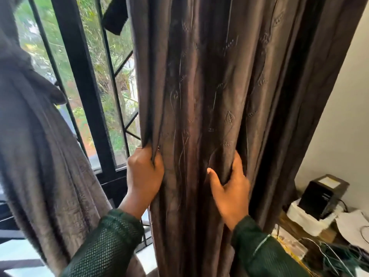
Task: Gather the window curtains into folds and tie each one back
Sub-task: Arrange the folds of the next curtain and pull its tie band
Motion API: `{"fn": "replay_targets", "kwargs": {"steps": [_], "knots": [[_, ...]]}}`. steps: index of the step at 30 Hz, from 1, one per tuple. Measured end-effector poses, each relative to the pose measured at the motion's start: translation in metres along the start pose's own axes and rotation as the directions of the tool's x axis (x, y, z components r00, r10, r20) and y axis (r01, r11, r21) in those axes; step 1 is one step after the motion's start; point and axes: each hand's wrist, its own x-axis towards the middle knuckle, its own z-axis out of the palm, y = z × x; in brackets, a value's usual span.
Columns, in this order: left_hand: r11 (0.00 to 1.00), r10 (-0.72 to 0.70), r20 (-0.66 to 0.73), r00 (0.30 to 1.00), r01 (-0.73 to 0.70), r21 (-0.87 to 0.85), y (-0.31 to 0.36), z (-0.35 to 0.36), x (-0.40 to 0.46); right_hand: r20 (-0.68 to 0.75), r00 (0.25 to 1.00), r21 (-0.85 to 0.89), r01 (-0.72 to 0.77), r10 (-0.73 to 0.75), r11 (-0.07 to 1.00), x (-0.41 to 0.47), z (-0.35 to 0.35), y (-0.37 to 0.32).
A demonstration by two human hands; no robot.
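Here, both hands clutch folds of the dark brown curtain point(209, 96), which hangs vertically between them: left hand point(144, 172) on its window-side edge, right hand point(229, 188) mid-panel.

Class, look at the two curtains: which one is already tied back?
The grey curtain on the left: it is knotted and hangs clear of the window. The brown curtain on the right hangs loose, both hands gripping its folds.
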Motion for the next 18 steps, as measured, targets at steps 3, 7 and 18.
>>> {"fn": "replay_targets", "kwargs": {"steps": [3, 7, 18], "knots": [[0.999, 0.019, -0.008, 1.000, -0.019, -0.035, 0.007, 0.002, -0.004, 0.117, 0.989, -0.102, -0.074, 0.086, 0.992, -0.011, 0.011, -0.005], [0.988, 0.060, -0.037, 0.997, -0.065, -0.142, 0.019, 0.002, -0.009, 0.438, 0.897, -0.290, 0.071, 0.067, 0.954, -0.031, 0.033, -0.021], [0.978, 0.007, 0.013, 1.000, -0.004, -0.209, 0.023, -0.001, -0.010, 0.685, 0.727, -0.453, 0.360, 0.059, 0.815, -0.041, 0.051, -0.032]]}}
